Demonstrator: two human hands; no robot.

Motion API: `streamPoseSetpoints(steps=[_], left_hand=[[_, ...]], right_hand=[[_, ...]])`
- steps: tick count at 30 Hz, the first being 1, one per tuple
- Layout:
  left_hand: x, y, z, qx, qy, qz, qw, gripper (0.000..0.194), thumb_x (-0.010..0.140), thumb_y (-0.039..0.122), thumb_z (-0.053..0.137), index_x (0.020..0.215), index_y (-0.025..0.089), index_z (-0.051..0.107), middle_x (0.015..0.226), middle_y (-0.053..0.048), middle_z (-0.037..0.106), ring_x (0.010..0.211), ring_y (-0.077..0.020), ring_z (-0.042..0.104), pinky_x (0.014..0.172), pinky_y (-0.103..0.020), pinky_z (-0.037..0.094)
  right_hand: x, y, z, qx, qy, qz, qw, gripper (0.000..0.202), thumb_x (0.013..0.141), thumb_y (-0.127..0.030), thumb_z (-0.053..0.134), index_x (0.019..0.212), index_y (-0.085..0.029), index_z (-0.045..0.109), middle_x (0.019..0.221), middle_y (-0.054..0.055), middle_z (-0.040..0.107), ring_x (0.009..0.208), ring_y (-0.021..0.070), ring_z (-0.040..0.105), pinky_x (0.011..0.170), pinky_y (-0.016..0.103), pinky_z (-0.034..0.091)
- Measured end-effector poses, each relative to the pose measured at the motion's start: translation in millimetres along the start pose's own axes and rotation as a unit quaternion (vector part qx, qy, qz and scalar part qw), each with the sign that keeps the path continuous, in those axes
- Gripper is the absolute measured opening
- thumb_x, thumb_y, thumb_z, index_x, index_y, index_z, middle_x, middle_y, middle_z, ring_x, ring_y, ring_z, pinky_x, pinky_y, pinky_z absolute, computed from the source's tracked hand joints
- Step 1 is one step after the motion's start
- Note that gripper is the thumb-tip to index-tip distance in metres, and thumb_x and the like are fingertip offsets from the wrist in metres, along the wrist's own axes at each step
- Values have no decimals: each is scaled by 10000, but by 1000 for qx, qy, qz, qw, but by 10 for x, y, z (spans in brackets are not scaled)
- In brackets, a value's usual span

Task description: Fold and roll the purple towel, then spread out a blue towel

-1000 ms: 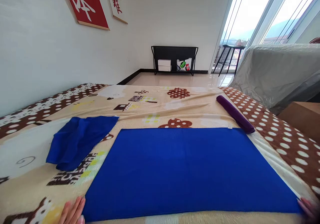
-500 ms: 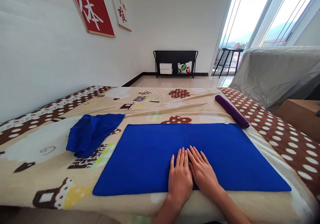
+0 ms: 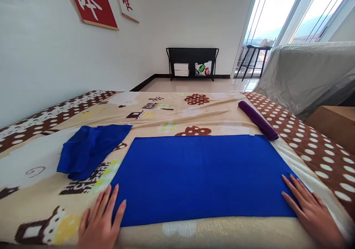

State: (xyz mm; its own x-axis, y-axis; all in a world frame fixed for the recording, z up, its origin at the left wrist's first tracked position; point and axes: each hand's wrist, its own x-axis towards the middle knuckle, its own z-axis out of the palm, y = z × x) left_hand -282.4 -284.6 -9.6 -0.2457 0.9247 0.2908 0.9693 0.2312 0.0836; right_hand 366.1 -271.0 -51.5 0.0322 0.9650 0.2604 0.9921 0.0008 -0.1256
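A blue cloth (image 3: 202,178) lies spread flat on the patterned blanket. My left hand (image 3: 101,217) rests at its near left corner, fingers spread, partly on the cloth and partly on the blanket. On the near right corner lies my right hand (image 3: 312,208), its fingers also apart and nothing gripped. A crumpled blue cloth (image 3: 90,149) sits to the left of the flat one. Touching or just beyond the far right corner is a rolled purple cloth (image 3: 257,120).
The blanket (image 3: 216,117) covers a wide surface with a brown dotted border. Beyond it stand a black rack (image 3: 192,56) and a black stool (image 3: 259,47). At the right are a plastic-covered object (image 3: 310,71) and a cardboard box (image 3: 335,125).
My hands have moved apart from the middle of the flat blue cloth to its two near corners, and their fingers have spread. The view has shifted slightly.
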Motion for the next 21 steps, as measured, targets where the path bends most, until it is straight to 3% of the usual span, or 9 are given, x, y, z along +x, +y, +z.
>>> streamPoseSetpoints(steps=[2,5,7,10,13,15,16,18,21], left_hand=[[-74,-203,-11,4,33,17,999,583,986,441,271,1552,327,189,1571,-22,361,1447,-272,324,1169,-582,198],[-16,71,-105,10,78,68,995,591,986,373,300,1556,342,148,1526,-35,437,1395,-283,412,1168,-610,147],[191,597,-195,-15,60,152,986,597,989,334,307,1559,324,134,1533,-31,425,1402,-241,407,1173,-551,201],[682,1654,-260,-61,-57,288,954,585,994,290,310,1559,257,164,1593,-15,295,1468,-174,279,1190,-445,238],[1165,2561,-141,-79,-113,294,946,574,973,235,336,1533,134,256,1607,-78,235,1490,-193,218,1201,-439,217],[1387,2827,3,-82,-122,293,945,549,985,255,328,1518,128,299,1591,-92,281,1477,-191,257,1193,-425,239],[1469,2824,74,-84,-123,296,943,537,994,288,329,1515,159,315,1585,-76,304,1470,-183,274,1193,-413,242],[1604,2550,190,-88,-128,299,941,521,1003,376,339,1510,257,331,1583,-19,320,1465,-166,284,1198,-402,224],[1829,1664,302,-81,-126,263,953,531,1003,444,312,1514,302,313,1594,-17,298,1475,-207,265,1194,-475,194]], right_hand=[[-81,222,17,2,-16,0,1000,657,953,-610,168,1535,-327,278,1574,29,323,1445,278,300,1154,557,257],[108,-43,-8,5,12,-14,1000,690,943,-641,188,1536,-300,283,1573,65,320,1448,300,286,1153,591,228],[440,-569,-49,17,23,-49,998,678,955,-626,251,1541,-284,266,1585,67,288,1458,282,264,1169,573,208],[1094,-1608,-69,81,-57,-189,977,611,1005,-508,285,1545,-226,255,1597,63,243,1479,209,205,1193,466,229],[1701,-2457,29,101,-75,-246,961,566,1018,-385,283,1526,-136,299,1591,97,235,1485,197,173,1207,430,204],[1991,-2672,125,105,-81,-266,955,536,1015,-333,283,1517,-149,324,1571,85,299,1470,167,226,1198,385,233],[2095,-2646,166,106,-85,-275,952,524,1014,-342,300,1512,-189,342,1562,56,326,1460,148,251,1193,357,245],[2228,-2334,211,105,-93,-281,949,502,1008,-416,338,1493,-291,376,1551,-17,357,1445,116,282,1188,316,248],[2291,-1440,202,92,-86,-219,968,530,1003,-516,306,1488,-317,380,1553,-27,358,1450,132,279,1205,351,212]])
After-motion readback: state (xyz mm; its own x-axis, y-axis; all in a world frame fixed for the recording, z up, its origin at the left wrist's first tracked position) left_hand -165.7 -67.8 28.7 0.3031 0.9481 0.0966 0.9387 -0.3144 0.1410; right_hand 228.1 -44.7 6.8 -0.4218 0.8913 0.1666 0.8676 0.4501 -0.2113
